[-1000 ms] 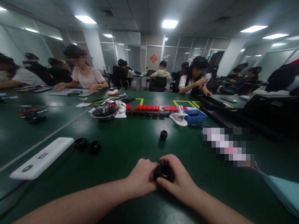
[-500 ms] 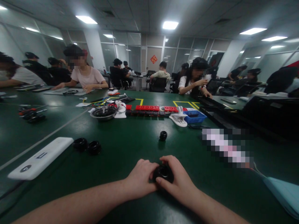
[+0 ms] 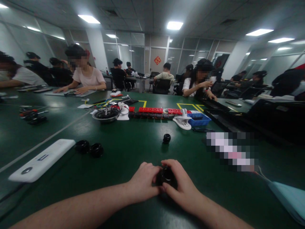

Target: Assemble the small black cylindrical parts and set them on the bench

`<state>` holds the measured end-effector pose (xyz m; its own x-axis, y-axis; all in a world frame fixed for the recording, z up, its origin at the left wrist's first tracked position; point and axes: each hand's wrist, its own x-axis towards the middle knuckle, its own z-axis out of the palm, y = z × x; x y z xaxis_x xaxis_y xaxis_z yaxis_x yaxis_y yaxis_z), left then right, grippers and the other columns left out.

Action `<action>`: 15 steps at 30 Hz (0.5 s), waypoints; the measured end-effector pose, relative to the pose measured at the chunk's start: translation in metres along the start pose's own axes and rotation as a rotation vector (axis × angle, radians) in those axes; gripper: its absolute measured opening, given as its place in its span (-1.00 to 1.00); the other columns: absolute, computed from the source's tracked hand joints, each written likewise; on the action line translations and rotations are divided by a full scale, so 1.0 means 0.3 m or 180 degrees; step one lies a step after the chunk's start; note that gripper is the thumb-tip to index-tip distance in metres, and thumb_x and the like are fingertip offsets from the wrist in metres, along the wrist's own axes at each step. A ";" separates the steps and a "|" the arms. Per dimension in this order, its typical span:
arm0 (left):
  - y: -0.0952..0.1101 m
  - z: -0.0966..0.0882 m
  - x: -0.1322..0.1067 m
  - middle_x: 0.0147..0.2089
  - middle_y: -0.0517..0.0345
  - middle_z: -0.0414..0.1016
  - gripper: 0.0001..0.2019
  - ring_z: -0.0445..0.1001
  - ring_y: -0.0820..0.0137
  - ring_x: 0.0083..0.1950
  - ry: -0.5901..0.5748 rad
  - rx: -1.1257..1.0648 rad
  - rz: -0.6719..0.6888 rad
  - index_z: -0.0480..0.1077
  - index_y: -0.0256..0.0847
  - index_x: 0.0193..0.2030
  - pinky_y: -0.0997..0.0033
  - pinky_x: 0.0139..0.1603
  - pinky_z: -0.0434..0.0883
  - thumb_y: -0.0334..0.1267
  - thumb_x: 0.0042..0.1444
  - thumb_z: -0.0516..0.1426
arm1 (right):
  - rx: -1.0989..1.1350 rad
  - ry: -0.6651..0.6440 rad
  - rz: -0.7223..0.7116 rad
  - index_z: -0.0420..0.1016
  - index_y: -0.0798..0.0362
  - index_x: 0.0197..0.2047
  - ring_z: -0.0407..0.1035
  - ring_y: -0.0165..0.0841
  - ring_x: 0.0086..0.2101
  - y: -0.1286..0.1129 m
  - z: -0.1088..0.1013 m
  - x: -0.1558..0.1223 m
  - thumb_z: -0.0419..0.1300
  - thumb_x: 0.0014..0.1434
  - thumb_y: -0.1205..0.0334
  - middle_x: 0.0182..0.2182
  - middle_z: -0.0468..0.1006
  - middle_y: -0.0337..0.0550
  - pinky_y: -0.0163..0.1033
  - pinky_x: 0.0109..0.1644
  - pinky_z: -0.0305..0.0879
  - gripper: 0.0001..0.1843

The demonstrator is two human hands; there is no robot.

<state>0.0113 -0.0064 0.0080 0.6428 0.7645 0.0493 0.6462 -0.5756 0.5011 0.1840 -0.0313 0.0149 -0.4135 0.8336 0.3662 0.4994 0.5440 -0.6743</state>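
Note:
Both of my hands rest on the green table [image 3: 133,149] near its front edge and grip one small black round part [image 3: 166,176] between them. My left hand [image 3: 143,182] is curled into a fist against the part's left side. My right hand [image 3: 182,186] wraps over it from the right, thumb and fingers closed round it. Another small black round part [image 3: 166,138] stands alone on the table a little beyond my hands. Two wider black rings [image 3: 89,148] lie side by side to the left.
A long white device [image 3: 40,160] lies at the left. Farther back are a metal bowl with wires [image 3: 106,114], a row of red blocks [image 3: 157,110], a white clip [image 3: 182,121] and a blue tray [image 3: 199,119]. Pale blue sheets [image 3: 288,197] lie at the right. Several people sit around.
My hands stay on the black part with only slight shifts of the right fingers round it. The view has drifted a little.

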 end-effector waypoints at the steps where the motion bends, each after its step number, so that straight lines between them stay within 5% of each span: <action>1: -0.002 0.002 -0.001 -0.47 0.30 0.31 -0.78 0.27 0.38 -0.39 0.0010 -0.0020 0.0027 0.21 -0.22 -0.45 0.42 -0.35 0.10 -0.20 -0.10 0.19 | -0.0022 -0.0004 0.0091 0.16 0.05 0.03 0.24 -0.20 -0.11 0.003 0.002 -0.001 0.17 -0.06 0.37 -0.11 0.32 -0.05 -0.06 -0.02 0.21 -0.46; 9: -0.013 0.010 0.003 -0.47 0.29 0.31 -0.77 0.27 0.38 -0.38 0.0096 -0.0032 0.0094 0.21 -0.22 -0.46 0.41 -0.33 0.11 -0.15 -0.05 0.17 | 0.0020 0.0031 0.0233 0.28 0.07 -0.18 0.29 -0.24 -0.23 -0.004 0.000 0.017 0.15 -0.01 0.35 -0.26 0.37 -0.09 -0.13 -0.14 0.26 -0.73; 15: -0.010 0.002 0.004 -0.48 0.29 0.30 -0.77 0.28 0.38 -0.38 0.0000 0.0002 -0.0049 0.18 -0.23 -0.51 0.41 -0.32 0.12 -0.23 -0.12 0.19 | 0.0139 -0.0215 0.0009 0.24 0.06 -0.10 0.27 -0.26 -0.16 -0.016 -0.005 0.010 0.08 -0.08 0.48 -0.19 0.38 -0.09 -0.12 -0.05 0.22 -0.58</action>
<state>0.0104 -0.0040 0.0059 0.6329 0.7731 0.0415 0.6562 -0.5641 0.5012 0.1816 -0.0314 0.0202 -0.4635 0.8259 0.3211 0.4676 0.5357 -0.7031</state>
